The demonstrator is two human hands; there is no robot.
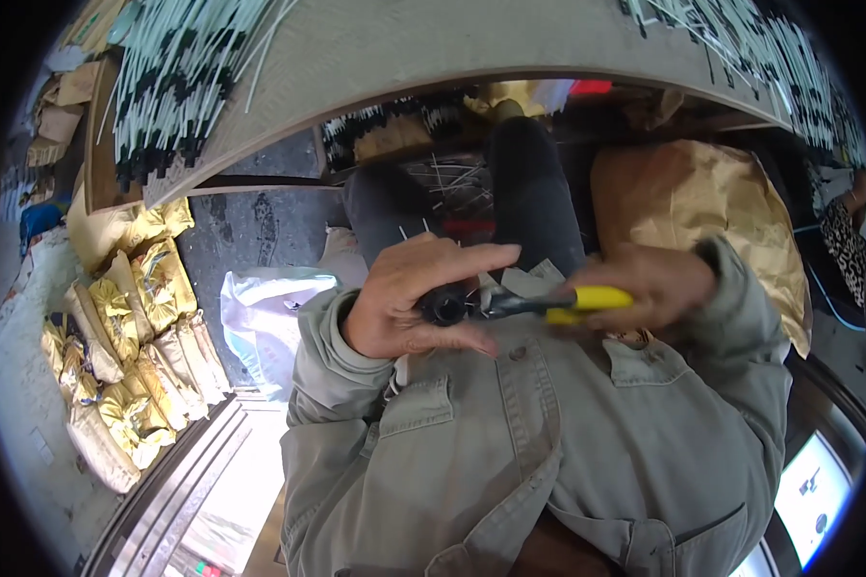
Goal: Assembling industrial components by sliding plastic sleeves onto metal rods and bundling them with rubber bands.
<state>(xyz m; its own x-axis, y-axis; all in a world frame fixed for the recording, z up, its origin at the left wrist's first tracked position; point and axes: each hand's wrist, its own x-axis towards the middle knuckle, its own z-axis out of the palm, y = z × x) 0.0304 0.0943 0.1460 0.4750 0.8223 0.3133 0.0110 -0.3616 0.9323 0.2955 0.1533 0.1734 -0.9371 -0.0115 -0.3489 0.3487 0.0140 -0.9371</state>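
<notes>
In front of my chest, my left hand (394, 298) is wrapped around a black round part (445, 305) with a hollow end facing up. Its thumb and index finger stretch past the part toward the right. Thin metal pins stick out behind the fingers. My right hand (659, 284), smeared by motion, grips pliers (592, 298) with yellow handles. Their dark jaws point left and reach close to the black part; whether they touch it I cannot tell.
A grey table (433, 43) spans the far side, bearing bundles of pale rods with black ends (183, 77). Yellow-wrapped packets (130, 337) are stacked at left beside a white plastic bag (269, 317). A large brown paper bag (702, 212) stands at right.
</notes>
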